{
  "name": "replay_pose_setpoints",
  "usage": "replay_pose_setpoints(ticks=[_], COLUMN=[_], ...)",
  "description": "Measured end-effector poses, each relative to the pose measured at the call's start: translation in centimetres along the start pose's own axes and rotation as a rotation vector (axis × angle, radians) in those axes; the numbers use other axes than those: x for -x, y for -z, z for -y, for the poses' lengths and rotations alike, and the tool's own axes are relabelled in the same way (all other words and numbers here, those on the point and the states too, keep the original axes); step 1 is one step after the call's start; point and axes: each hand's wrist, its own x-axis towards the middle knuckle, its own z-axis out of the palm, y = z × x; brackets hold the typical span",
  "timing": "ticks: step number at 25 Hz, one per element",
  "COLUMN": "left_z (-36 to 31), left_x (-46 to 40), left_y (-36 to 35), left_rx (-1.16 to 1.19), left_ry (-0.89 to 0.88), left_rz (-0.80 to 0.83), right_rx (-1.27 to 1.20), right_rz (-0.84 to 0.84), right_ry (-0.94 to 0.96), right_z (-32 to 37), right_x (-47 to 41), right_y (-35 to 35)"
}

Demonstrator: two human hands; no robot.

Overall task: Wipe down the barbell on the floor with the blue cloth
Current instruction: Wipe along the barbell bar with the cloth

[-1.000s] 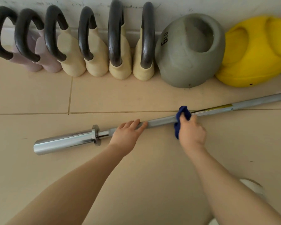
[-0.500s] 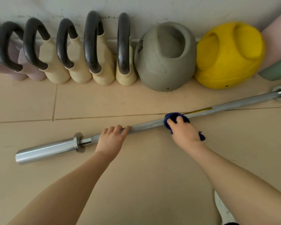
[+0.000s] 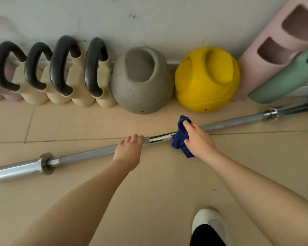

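Note:
A long silver barbell (image 3: 89,153) lies slantwise on the beige tiled floor, its left sleeve low at the left edge and its right collar at the far right. My left hand (image 3: 129,150) rests on the shaft near its middle, fingers curled over the top of the bar. Just to the right, my right hand (image 3: 196,139) grips the blue cloth (image 3: 180,137) and holds it wrapped over the shaft. A short shiny stretch of bar shows between the two hands.
Along the wall stand several cream kettlebells (image 3: 75,82) with black handles, a grey kettlebell (image 3: 142,82) and a yellow one (image 3: 206,80). Pink (image 3: 277,38) and green (image 3: 288,80) foam blocks lean at the right. My white shoe (image 3: 208,221) is at the bottom.
My right hand has kept sliding the blue cloth rightward along the shaft. The left hand has followed to the right along the bar. The view has swung right, bringing the right collar into sight.

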Motion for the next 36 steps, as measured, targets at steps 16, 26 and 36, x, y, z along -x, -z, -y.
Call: replay_pose_setpoints(ticks=[16, 26, 36], left_z=[-12.4, -12.8, -13.2], left_x=[-9.4, -8.4, -8.0], left_y=[-1.1, -0.7, -1.6], left_rx=[-0.044, -0.116, -0.106], left_ry=[0.058, -0.013, 0.042], left_rz=[-0.005, -0.007, -0.048], right_rx=[0.241, 0.216, 0.164], right_rz=[-0.098, -0.081, -0.038], right_ry=[0.33, 0.194, 0.102], right_z=[-4.9, -6.6, -7.6], right_x=[-3.8, -3.2, -2.1], right_y=[-1.2, -1.6, -0.4])
